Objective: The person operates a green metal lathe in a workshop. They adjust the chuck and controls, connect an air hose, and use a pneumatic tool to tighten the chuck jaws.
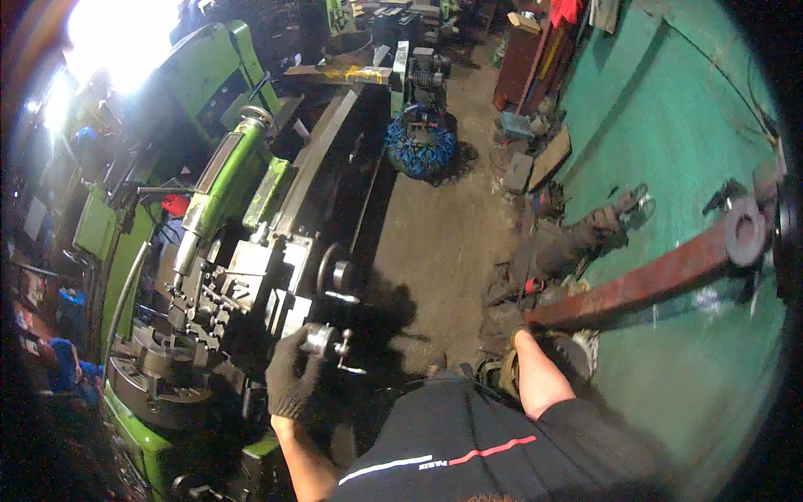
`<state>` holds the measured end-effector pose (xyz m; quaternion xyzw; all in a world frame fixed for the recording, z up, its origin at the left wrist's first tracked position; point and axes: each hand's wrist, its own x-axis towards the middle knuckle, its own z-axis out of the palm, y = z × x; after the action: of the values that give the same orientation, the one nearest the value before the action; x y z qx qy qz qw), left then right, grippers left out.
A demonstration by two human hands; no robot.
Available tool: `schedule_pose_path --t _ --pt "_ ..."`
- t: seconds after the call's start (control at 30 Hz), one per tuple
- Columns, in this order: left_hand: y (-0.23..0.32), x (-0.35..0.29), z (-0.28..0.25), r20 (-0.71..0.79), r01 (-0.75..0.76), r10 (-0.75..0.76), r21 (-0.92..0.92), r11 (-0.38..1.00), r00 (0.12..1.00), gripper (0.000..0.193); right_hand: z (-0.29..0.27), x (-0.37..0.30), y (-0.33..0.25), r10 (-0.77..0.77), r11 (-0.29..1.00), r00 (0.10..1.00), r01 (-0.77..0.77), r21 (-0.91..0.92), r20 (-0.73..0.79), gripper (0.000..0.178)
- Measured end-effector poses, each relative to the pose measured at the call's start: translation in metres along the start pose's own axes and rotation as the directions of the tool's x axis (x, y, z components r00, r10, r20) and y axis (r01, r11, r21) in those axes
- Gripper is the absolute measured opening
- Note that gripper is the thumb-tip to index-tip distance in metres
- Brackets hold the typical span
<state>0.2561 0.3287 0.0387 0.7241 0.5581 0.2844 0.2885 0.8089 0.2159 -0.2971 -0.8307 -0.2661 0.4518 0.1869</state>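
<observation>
A lathe with a green tailstock [219,180] stands at my left. My left hand [293,376], in a dark knitted glove, is at the lathe's carriage. Its fingers curl against a round metal crank dial [321,339] that has small ball-ended handles. Close by on the carriage is the tool post [213,301]. A large round chuck [159,376] sits nearer me at the left. My right arm reaches out to the right, and my gloved right hand [504,325] is near the lower end of a red steel beam [636,276]. Dark shadow hides its fingers.
A green wall [694,159] runs along the right, with dark machine parts [577,243] piled against it. A basket-like bundle of blue strands [421,151] stands on the floor [443,226] beyond the lathe bed [322,159]. Farther back is a dark red cabinet [523,71].
</observation>
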Motion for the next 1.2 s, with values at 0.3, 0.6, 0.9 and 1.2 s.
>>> schedule_pose_path --t 0.3,0.6,0.9,1.2 --pt "0.049 0.151 0.106 0.428 -0.158 0.047 0.226 0.961 0.902 0.052 -0.098 0.041 -0.070 -0.040 0.477 0.976 -0.168 0.863 0.212 0.045" --pt "0.086 0.350 0.232 0.632 -0.219 0.004 0.262 0.940 0.775 0.047 -0.197 0.189 -0.048 -0.500 -0.246 0.803 -0.492 0.835 0.325 0.036" --pt "0.160 0.586 0.323 0.689 -0.378 0.094 0.274 0.885 0.719 0.053 -0.269 0.241 -0.082 0.181 0.382 0.981 -0.140 0.913 0.074 0.038" --pt "0.186 0.740 0.459 0.691 -0.341 0.002 0.355 0.870 0.723 0.058 -0.327 0.337 -0.093 0.312 0.665 0.948 -0.270 0.696 0.070 0.038"
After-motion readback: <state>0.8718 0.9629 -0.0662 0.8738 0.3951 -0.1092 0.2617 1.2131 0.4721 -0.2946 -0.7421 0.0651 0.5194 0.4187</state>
